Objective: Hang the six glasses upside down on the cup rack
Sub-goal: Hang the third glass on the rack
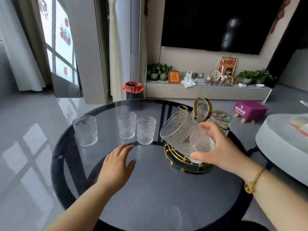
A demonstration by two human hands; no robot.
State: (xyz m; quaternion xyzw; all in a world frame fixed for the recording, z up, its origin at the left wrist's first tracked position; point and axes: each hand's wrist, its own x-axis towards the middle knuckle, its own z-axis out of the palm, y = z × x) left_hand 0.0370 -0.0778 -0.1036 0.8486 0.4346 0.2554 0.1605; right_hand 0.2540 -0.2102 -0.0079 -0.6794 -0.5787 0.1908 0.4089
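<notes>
My right hand (216, 147) grips a clear embossed glass (181, 132), tilted on its side with the mouth facing left, just in front of the gold cup rack (202, 107). The rack stands on a dark round base with gold trim (175, 160). Two glasses hang upside down on its far side: one behind the gold loop handle (202, 110), one to the right (220, 116). Three upright glasses stand on the table: one at the left (85, 130), two side by side in the middle (126, 125) (145, 130). My left hand (117, 165) hovers flat over the table, fingers apart, holding nothing.
The round glass table (150, 197) has a dark rim. A white round table (283, 147) stands close at the right. On the floor behind are a purple footstool (250, 110) and a bin with a red bag (133, 90).
</notes>
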